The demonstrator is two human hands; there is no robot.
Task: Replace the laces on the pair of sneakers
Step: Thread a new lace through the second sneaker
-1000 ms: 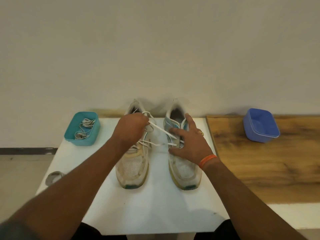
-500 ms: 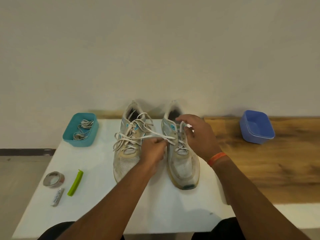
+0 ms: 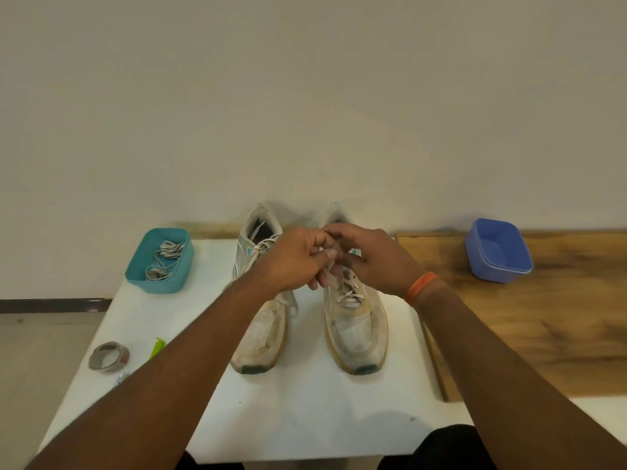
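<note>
Centre of frame: pair of worn white mesh sneakers with teal trim on a white table point(image 3: 305, 418), toes toward the viewer. Left-side sneaker point(image 3: 261, 330) partly covered by the forearm; right-side sneaker point(image 3: 356, 330) fully laced low down. Both hands meet above the tongue of the right-side sneaker. Left hand point(image 3: 295, 262) has fingers curled, pinching a white lace point(image 3: 330, 270) between thumb and fingertips. Right hand point(image 3: 373, 262), orange band at the wrist, also curled onto the lace; exact contact blurred. Left of frame: teal plastic tub point(image 3: 159, 259) holding loose greyish laces. Lower left: tape roll point(image 3: 108, 356), green strip point(image 3: 157, 347). Right: blue plastic tub point(image 3: 497, 251) on a wooden board point(image 3: 543, 334).
</note>
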